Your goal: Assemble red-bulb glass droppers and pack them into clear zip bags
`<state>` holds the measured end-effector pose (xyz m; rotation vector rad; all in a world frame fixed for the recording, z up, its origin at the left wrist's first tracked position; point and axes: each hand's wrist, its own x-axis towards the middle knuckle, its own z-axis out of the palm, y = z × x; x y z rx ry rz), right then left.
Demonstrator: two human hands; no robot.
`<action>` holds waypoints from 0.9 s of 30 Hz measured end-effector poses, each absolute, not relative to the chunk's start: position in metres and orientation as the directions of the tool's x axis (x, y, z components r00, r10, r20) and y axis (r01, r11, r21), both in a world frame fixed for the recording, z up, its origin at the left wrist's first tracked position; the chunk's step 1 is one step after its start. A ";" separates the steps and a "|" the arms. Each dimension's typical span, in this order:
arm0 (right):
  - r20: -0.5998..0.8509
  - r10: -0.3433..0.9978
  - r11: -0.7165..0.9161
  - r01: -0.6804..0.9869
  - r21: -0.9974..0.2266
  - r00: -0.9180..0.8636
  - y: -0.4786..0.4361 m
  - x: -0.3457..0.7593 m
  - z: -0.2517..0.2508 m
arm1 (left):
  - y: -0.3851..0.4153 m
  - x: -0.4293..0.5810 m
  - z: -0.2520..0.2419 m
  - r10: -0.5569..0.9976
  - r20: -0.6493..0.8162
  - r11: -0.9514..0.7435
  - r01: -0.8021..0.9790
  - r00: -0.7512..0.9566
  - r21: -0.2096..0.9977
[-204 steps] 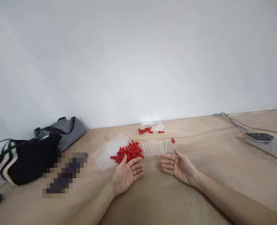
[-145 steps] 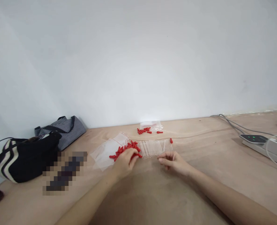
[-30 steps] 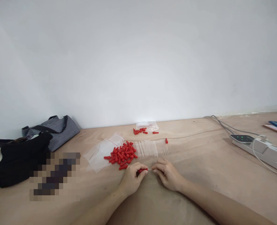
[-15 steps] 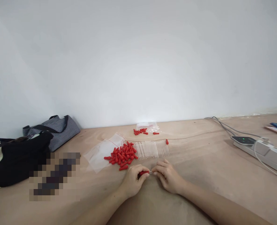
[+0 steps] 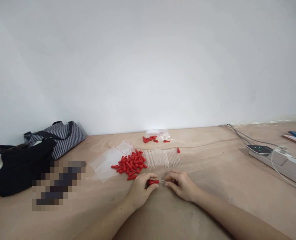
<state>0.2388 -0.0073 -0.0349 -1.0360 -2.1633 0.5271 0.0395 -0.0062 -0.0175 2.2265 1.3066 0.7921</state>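
In the head view, my left hand [image 5: 140, 190] curls loosely round a red rubber dropper bulb [image 5: 153, 182], thumb below and forefinger above. From the bulb's narrow end a thin glass tube [image 5: 162, 181] runs to the right. The fingers of my right hand [image 5: 183, 187] are closed on the tube's other end, which they hide. Beyond my left hand lies a heap of red bulbs [image 5: 130, 163]. Beside it a row of clear glass tubes [image 5: 161, 158] lies side by side, and one red bulb [image 5: 178, 150] sits at the row's right end.
Clear zip bags [image 5: 110, 161] lie left of the heap. By the wall are more red bulbs [image 5: 150, 139] and a small clear bag [image 5: 156, 133]. A black bag [image 5: 22, 170] and a striped bag [image 5: 67, 141] stand left, a white power strip [image 5: 285, 166] with cables right.
My left fingers have loosened, so more of the red bulb shows between them. My right hand has shifted slightly right along the glass tube.
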 end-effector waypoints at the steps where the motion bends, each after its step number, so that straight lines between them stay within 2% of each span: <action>1: 0.410 0.787 0.613 0.518 -0.597 -0.460 -0.007 0.238 -0.035 | -0.006 0.040 -0.017 0.887 0.251 -0.455 0.642 0.387 0.617; 6: 0.466 0.760 0.650 0.528 -0.547 -0.453 -0.004 0.234 -0.039 | -0.005 0.044 -0.017 0.881 0.287 -0.471 0.634 0.376 0.614; 12: 0.464 0.740 0.672 0.540 -0.506 -0.487 -0.001 0.232 -0.041 | -0.004 0.047 -0.018 0.884 0.292 -0.467 0.639 0.366 0.612; 16: 0.458 0.741 0.672 0.537 -0.510 -0.492 0.000 0.232 -0.040 | -0.004 0.048 -0.018 0.881 0.302 -0.473 0.641 0.364 0.605; 24: 0.459 0.749 0.661 0.492 -0.567 -0.477 -0.001 0.235 -0.034 | -0.001 0.039 -0.021 0.887 0.306 -0.459 0.588 0.345 0.666; 27: 0.513 0.764 0.644 0.512 -0.568 -0.391 0.006 0.248 -0.035 | 0.001 0.033 -0.023 0.890 0.342 -0.457 0.595 0.303 0.661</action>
